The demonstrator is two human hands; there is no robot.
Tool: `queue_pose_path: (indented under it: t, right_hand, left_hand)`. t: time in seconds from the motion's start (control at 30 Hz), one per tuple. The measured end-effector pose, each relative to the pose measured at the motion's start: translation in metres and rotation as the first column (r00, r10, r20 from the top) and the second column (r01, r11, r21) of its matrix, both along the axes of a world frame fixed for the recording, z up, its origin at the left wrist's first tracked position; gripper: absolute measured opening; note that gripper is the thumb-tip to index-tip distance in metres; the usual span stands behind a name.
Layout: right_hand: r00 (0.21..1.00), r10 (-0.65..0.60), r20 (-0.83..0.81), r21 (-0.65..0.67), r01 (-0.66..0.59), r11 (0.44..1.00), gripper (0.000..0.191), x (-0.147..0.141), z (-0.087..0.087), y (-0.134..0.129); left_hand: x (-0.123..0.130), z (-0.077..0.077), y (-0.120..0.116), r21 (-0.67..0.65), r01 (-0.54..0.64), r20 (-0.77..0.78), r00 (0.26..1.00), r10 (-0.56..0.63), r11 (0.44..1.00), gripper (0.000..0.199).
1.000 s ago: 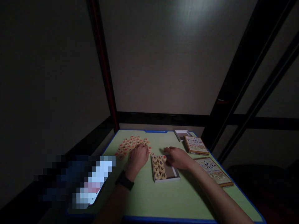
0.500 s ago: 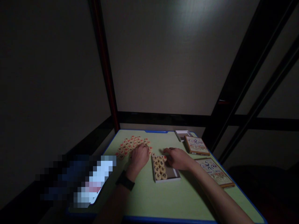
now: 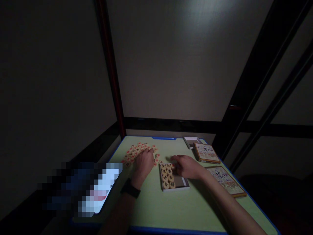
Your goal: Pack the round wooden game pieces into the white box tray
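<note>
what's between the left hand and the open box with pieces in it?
A few loose round pieces, some marked in red, on the green tabletop between the left hand and the open box. Shows in the head view.

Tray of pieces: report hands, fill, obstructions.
Left hand at the loose pieces, grip unclear. Open tray partly filled. Right hand blocks view of tray's far right corner.
</note>
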State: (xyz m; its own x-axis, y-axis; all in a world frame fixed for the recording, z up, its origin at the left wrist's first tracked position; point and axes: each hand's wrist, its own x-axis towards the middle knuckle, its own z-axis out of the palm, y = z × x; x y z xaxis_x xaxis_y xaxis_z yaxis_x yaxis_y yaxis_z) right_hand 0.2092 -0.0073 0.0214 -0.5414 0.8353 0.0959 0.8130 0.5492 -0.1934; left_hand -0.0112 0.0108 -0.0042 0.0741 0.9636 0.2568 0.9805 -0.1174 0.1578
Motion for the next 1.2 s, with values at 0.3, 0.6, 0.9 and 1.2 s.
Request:
queue_pose_path:
  t: [0.3, 0.6, 0.9, 1.2]
  right_hand:
    - [0.988, 0.079, -0.132, 0.001, -0.079, 0.997, 0.038, -0.037, -0.002, 0.051]
    - [0.970, 0.240, -0.026, -0.059, -0.241, 0.969, 0.035, -0.072, -0.015, 0.084]
    - [0.990, 0.127, -0.055, -0.070, -0.130, 0.989, 0.021, -0.052, -0.018, 0.093]
    - [0.967, 0.182, -0.178, -0.166, -0.212, 0.963, 0.016, -0.060, -0.035, 0.105]
  left_hand:
    - [-0.001, 0.004, -0.002, -0.015, -0.049, -0.075, 0.996, 0.048, 0.999, 0.033]
    - [-0.001, -0.001, 0.000, 0.003, -0.037, -0.082, 0.996, 0.038, 0.999, 0.035]
    - [0.015, 0.005, -0.013, 0.095, 0.177, 0.035, 0.983, -0.181, 0.980, 0.023]
    - [0.038, -0.012, -0.029, 0.595, 0.427, 0.013, 0.842, -0.539, 0.681, 0.009]
